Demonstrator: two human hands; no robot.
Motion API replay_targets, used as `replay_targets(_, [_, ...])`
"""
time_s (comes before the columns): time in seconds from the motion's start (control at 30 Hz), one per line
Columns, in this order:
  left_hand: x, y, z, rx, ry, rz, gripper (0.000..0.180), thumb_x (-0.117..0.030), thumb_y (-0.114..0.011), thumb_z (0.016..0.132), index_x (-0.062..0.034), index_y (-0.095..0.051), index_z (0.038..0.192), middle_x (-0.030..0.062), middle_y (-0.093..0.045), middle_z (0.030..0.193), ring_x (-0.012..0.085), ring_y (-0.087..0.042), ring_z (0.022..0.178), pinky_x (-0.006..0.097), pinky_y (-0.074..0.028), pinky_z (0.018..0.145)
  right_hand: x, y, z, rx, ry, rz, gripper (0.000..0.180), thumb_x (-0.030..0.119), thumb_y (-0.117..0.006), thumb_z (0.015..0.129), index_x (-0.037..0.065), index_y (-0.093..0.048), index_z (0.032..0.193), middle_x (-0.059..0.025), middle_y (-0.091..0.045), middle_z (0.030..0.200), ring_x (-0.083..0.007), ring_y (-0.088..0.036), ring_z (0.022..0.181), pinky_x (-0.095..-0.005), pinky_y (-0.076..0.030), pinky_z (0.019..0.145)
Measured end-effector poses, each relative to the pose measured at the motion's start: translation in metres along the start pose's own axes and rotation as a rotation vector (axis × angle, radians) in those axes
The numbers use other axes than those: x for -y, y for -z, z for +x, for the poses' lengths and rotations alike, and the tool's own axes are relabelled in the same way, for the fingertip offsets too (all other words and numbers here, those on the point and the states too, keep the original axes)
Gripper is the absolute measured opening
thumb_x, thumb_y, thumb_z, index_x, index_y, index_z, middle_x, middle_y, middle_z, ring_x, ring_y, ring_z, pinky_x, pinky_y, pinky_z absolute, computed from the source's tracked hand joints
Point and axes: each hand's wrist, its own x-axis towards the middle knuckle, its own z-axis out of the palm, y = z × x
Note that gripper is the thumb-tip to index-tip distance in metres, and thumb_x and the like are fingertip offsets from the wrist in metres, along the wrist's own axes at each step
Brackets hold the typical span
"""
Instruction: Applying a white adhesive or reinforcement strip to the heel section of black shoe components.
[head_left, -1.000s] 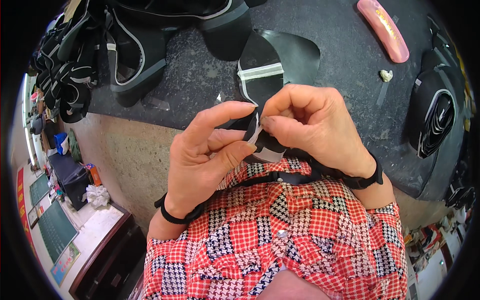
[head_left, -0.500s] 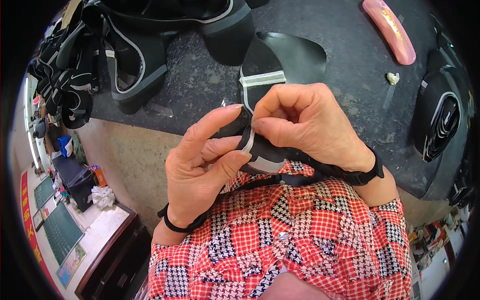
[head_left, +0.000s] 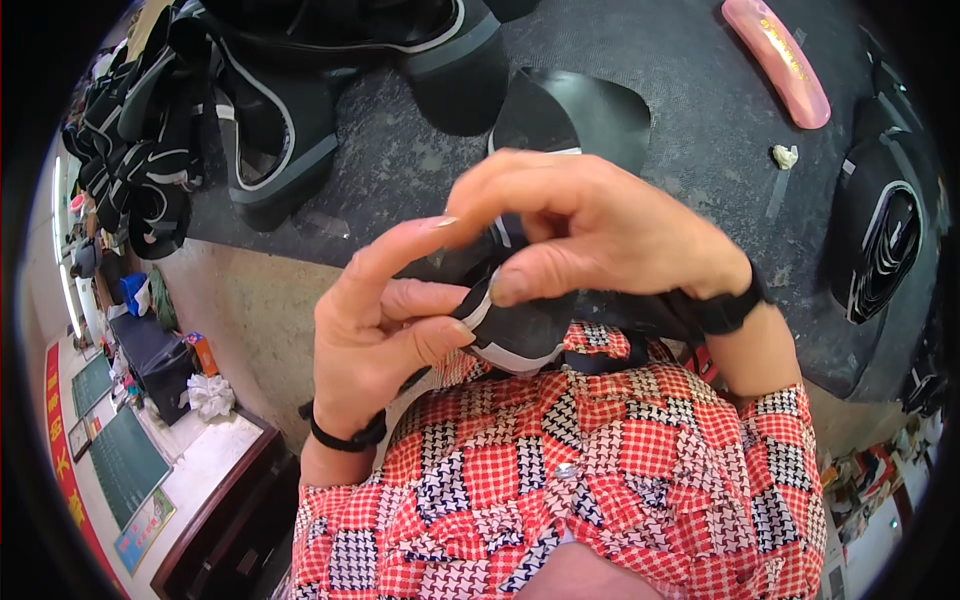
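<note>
A black, leather-like shoe upper piece (head_left: 612, 112) with pale tape along its edges hangs over the near edge of the table toward my body. My left hand (head_left: 365, 345) pinches its taped near edge between thumb and fingers, with the index finger stretched away. Arched over the piece, my right hand (head_left: 615, 225) presses its thumb on the same edge, just beyond the left thumb. The right fingertips reach near the left index tip, and part of the piece is hidden under this hand.
Black pieces with grey edging (head_left: 290, 165) are heaped at the far left. A pink, elongated case (head_left: 778, 62) lies far right, near a small whitish lump (head_left: 785, 157). A stack of black pieces (head_left: 882, 245) sits on the right of the dark table (head_left: 400, 140).
My left hand has moved slightly left and nearer to me along with the piece's edge. My right hand has spread from a tight pinch into an arch, its fingers reaching left over the piece.
</note>
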Motion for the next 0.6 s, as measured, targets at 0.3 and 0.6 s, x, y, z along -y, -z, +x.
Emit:
replay_targets(0.3, [0.012, 0.003, 0.013, -0.025, 0.017, -0.163, 0.059, -0.045, -0.045, 0.089, 0.0045, -0.04, 0.122, 0.0074, -0.057, 0.104, 0.0079, -0.058, 0.077, 0.022, -0.046, 0.066, 0.017, 0.011, 0.006, 0.094, -0.305, 0.167, 0.014, 0.016, -0.061, 0.08, 0.002, -0.065, 0.077, 0.0042, -0.05, 0.058, -0.0011, -0.039, 0.049, -0.0182, -0.031, 0.044])
replay_targets(0.6, [-0.01, 0.001, 0.037, -0.011, -0.188, 0.166, 0.028, -0.001, -0.06, 0.081, -0.0014, -0.045, 0.104, -0.0027, -0.057, 0.063, -0.0007, -0.046, 0.056, 0.013, -0.033, 0.05, 0.016, -0.002, 0.0, -0.64, -0.242, -0.028, 0.023, 0.016, -0.056, 0.083, 0.0, -0.059, 0.099, -0.0016, -0.058, 0.071, -0.0039, -0.049, 0.055, -0.018, -0.04, 0.05])
